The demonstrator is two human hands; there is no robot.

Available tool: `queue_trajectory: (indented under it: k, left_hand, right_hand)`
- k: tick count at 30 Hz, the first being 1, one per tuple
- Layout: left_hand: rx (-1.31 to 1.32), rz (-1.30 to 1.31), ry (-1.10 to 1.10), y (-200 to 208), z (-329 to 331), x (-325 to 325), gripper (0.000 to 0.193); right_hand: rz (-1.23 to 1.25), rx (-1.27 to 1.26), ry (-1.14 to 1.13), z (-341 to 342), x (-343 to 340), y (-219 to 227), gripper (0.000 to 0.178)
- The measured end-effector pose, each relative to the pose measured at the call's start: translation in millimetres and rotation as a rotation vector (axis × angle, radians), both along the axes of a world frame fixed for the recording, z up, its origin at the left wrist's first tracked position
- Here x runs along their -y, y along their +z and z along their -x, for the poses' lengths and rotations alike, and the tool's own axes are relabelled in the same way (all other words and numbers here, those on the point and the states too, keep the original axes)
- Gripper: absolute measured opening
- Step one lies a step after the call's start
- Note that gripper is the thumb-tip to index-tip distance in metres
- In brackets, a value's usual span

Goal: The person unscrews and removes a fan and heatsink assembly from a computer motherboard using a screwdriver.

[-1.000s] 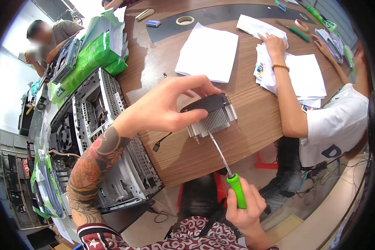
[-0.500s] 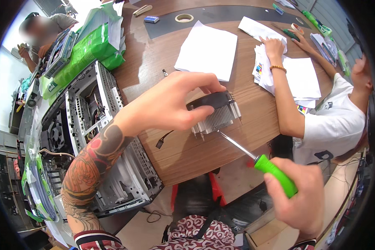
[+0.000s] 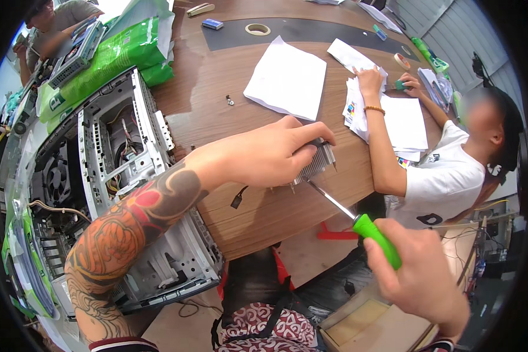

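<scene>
My left hand (image 3: 273,154) is closed over a CPU cooler (image 3: 320,161), fingers on its far side and thumb on the near side. Silver fins show to the right of the hand; most of the black top is hidden beneath it. A screwdriver (image 3: 378,239) with a bright green handle lies in my right hand (image 3: 419,273), fingers wrapped round the grip. Its metal shaft slants up and left, with the tip at the cooler's near lower edge; whether they touch I cannot tell. A short black cable with a connector (image 3: 237,200) rests on the table beside the cooler.
An opened computer case (image 3: 152,123) stands along the left, under my forearm. White paper (image 3: 287,79), tape (image 3: 257,29) and small screws (image 3: 230,101) lie on the wooden table (image 3: 258,226). At the right a co-worker's hand (image 3: 368,82) rests on papers; another person sits far left.
My left hand has shifted over the cooler and covers more of its black top. The screwdriver tip stays near the fins. The co-worker at right has come further into view.
</scene>
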State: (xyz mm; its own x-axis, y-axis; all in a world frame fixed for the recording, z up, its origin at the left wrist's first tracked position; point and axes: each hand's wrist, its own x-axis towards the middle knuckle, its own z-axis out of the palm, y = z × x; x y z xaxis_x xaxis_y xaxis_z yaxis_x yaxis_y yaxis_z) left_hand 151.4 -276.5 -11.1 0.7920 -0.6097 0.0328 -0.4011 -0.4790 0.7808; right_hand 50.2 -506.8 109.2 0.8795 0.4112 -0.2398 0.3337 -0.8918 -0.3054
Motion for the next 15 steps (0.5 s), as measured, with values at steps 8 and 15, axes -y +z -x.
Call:
queue_trajectory:
  k: [8,15]
  left_hand:
    - [-0.06,-0.007,-0.007,7,1,4,0.034]
    - [-0.047,-0.031,-0.047,14,11,1,0.035]
  right_hand:
    - [-0.323,0.344,-0.116,44,24,-108,0.031]
    - [-0.556,0.309,-0.225,56,22,-139,0.029]
